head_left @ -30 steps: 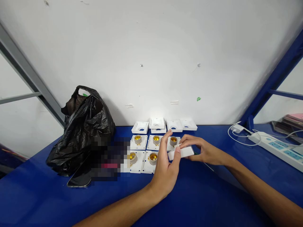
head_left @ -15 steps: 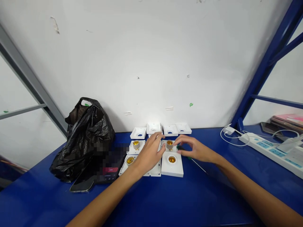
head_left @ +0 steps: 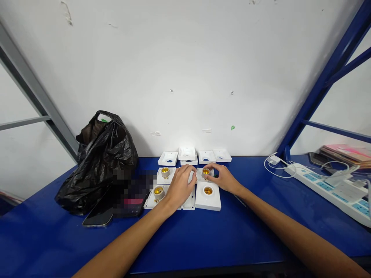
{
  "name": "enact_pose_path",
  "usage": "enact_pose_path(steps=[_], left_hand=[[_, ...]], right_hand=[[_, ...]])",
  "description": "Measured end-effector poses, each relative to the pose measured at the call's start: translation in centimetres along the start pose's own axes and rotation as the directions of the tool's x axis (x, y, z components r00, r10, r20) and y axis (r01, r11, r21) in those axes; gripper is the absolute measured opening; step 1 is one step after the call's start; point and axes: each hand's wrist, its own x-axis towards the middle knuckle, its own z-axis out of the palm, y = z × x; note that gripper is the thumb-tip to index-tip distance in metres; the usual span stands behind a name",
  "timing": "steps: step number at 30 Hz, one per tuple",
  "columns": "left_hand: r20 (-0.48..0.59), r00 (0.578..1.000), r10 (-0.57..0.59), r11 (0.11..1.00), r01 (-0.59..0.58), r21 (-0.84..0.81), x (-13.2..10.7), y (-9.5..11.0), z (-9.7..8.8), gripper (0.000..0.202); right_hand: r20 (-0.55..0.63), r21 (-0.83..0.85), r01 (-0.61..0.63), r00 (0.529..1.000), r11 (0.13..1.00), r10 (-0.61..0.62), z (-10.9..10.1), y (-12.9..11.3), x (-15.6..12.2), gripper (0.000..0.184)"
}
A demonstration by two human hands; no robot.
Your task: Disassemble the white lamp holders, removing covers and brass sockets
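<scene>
On the blue desk point(head_left: 203, 239), the left hand point(head_left: 180, 186) lay over the white square lamp-holder bases with brass sockets point(head_left: 162, 183), its fingers spread loosely and clenched on nothing that showed. The right hand point(head_left: 224, 179) reached just right of it, fingers curled on the far white base with a brass socket point(head_left: 205, 172). Nearer sat a covered white square lamp holder point(head_left: 208, 196), touching that base. Empty white square covers point(head_left: 199, 156) lined the far wall. A crumpled black plastic bag point(head_left: 101, 154) sat far left, a white power strip point(head_left: 327, 185) far right.

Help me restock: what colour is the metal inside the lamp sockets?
Gold, brassy metal inside each lamp socket, framed by white plastic; the head view shows it.
</scene>
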Motion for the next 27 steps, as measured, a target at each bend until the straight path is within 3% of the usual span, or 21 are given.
enact_pose_path(steps=[3, 6, 9, 13, 18, 20, 24, 27], left_hand=[[-0.053, 0.997, -0.060, 0.990, 0.053, -0.127, -0.2, 0.3, 0.0, 0.008], [-0.115, 0.981, -0.154, 0.947, 0.114, -0.299, -0.4, 0.7, 0.0, 0.028], [-0.107, 0.956, -0.272, 0.842, 0.182, -0.508, -0.3, 1.2, 0.1, 0.043], [0.055, 0.917, -0.395, 0.584, 0.297, -0.755, 0.0, 2.1, 0.0, 0.049], [0.298, 0.828, -0.475, 0.191, 0.427, -0.884, 0.0, 3.4, -0.5, 0.063], [0.360, 0.792, -0.493, 0.074, 0.450, -0.890, -0.3, 3.8, -0.3, 0.063], [0.472, 0.739, -0.481, -0.066, 0.506, -0.860, -1.4, 4.4, 0.4, 0.067], [0.571, 0.717, -0.401, -0.184, 0.547, -0.817, -2.2, 4.6, 0.8, 0.063]], right_hand=[[-0.081, 0.066, -0.010, 0.997, 0.998, 0.015, -0.4, 0.2, 0.1, 0.026], [-0.138, 0.153, 0.000, 0.990, 0.988, 0.022, -1.0, 0.1, 0.3, 0.032], [-0.131, 0.228, 0.042, 0.991, 0.973, -0.012, -1.1, -0.9, 0.6, 0.035], [-0.072, 0.260, 0.099, 0.994, 0.961, -0.083, -0.2, -3.7, 0.7, 0.032], [0.034, 0.161, 0.127, 0.990, 0.979, -0.135, 0.0, -5.8, 1.0, 0.030], [0.020, 0.093, 0.107, 0.994, 0.990, -0.110, -1.0, -4.6, 1.5, 0.029], [-0.215, -0.130, -0.003, 0.976, 0.992, -0.025, -4.3, 0.6, 1.7, 0.030], [-0.290, -0.270, -0.073, 0.957, 0.960, -0.008, -5.7, 4.4, 0.9, 0.033]])
